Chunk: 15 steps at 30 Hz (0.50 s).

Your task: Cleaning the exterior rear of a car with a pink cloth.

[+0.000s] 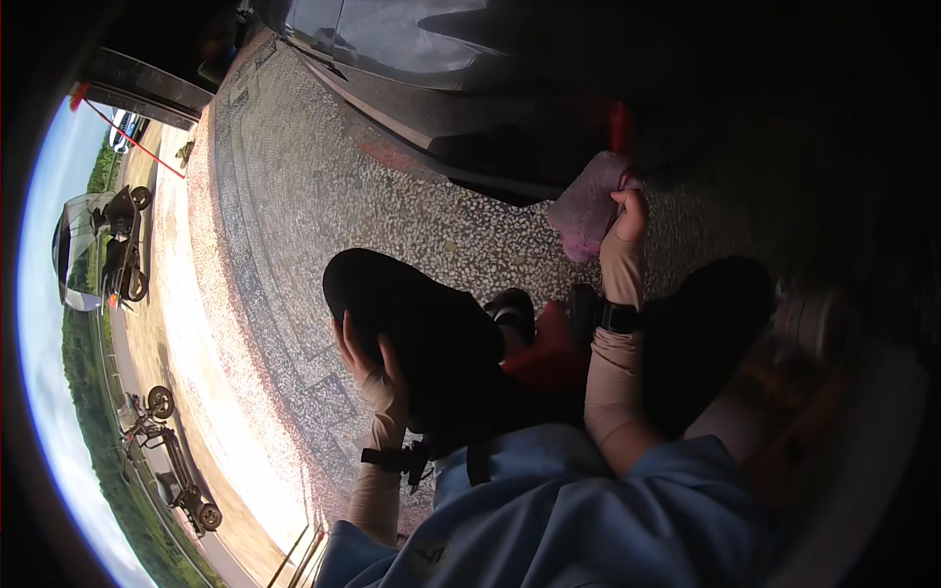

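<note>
A pinkish cloth (588, 208) hangs from my right hand (629, 220), whose thumb and fingers are closed on its upper right side. The cloth is beside the lower edge of a dark, glossy car (412, 108), just below a red part (618, 125) of it. Whether cloth and car touch, I cannot tell. My left hand (371, 370) lies on my dark-clad left knee (402, 304) with its fingers apart, holding nothing. Beige sleeves cover both forearms, and each wrist has a black band.
Pebbled paving (294, 186) lies between me and the car. A dark shoe (512, 312) and something red (549, 348) show between my knees. Outside at the left stand a motorbike (174, 461) and a scooter (123, 240). The right side is in deep shadow.
</note>
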Each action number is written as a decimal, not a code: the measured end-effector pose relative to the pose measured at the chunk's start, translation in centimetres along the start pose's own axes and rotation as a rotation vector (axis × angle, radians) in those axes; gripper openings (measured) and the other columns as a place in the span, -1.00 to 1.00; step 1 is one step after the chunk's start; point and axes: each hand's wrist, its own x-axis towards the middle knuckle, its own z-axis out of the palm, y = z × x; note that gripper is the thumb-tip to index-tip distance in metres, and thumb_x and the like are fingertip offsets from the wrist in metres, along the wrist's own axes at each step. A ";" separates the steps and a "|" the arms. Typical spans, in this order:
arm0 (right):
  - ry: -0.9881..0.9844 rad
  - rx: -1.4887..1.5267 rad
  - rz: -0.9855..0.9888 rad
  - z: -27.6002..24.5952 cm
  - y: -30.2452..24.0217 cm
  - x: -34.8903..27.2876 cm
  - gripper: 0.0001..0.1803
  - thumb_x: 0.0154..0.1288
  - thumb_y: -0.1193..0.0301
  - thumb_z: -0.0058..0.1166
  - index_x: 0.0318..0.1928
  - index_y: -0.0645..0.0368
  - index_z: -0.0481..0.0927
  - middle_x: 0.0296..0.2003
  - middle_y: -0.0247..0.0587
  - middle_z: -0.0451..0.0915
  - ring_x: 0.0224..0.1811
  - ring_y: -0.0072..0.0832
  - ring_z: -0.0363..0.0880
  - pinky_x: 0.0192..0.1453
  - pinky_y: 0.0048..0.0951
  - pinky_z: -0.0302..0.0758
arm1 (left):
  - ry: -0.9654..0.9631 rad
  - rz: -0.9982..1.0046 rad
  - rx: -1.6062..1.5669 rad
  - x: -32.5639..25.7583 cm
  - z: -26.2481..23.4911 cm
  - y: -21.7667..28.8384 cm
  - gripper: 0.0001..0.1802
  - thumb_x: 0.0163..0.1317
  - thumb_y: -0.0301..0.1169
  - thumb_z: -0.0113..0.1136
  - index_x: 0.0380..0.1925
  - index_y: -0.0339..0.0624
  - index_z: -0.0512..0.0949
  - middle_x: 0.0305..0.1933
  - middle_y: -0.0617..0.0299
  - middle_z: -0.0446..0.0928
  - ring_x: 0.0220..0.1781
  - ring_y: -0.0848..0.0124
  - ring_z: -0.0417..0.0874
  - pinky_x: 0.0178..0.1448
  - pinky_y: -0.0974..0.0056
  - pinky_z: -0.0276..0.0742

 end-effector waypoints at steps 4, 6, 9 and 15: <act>0.000 0.147 0.224 3.6 -0.1 -2.1 -0.62 -0.03 0.43 -0.11 -0.13 0.22 0.48 -0.14 -0.29 0.45 -0.05 -0.41 0.41 0.09 -0.38 0.34 | 0.011 -0.018 -0.006 0.0 -0.5 0.2 -0.44 0.29 -0.34 -0.09 0.27 -0.19 0.09 0.36 -0.15 -0.06 0.41 -0.01 -0.04 0.41 0.06 -0.09; 0.005 0.161 0.255 3.6 1.2 -2.5 -0.63 -0.02 0.43 -0.11 -0.12 0.22 0.47 -0.13 -0.27 0.44 -0.04 -0.41 0.40 0.09 -0.38 0.34 | 0.025 -0.028 -0.012 0.0 -0.5 0.0 -0.44 0.28 -0.35 -0.08 0.27 -0.19 0.09 0.36 -0.15 -0.05 0.41 -0.01 -0.03 0.41 0.07 -0.08; -0.108 -0.106 -0.022 3.4 4.3 -2.4 -0.64 0.03 0.45 -0.11 -0.10 0.25 0.43 -0.12 -0.24 0.43 -0.03 -0.38 0.40 0.06 -0.39 0.35 | 0.042 -0.021 -0.027 0.0 -0.4 -0.4 -0.44 0.28 -0.36 -0.08 0.27 -0.19 0.09 0.36 -0.13 -0.05 0.41 0.00 -0.03 0.40 0.07 -0.07; -0.341 -0.545 -0.745 9.9 5.4 -4.4 -0.80 0.06 0.52 -0.03 -0.26 0.27 0.52 -0.17 -0.07 0.47 -0.08 -0.24 0.42 0.04 -0.37 0.34 | 0.065 -0.070 -0.017 -0.3 -0.9 -0.6 -0.43 0.25 -0.38 -0.05 0.26 -0.20 0.11 0.35 -0.13 -0.01 0.40 0.00 -0.01 0.40 0.08 -0.05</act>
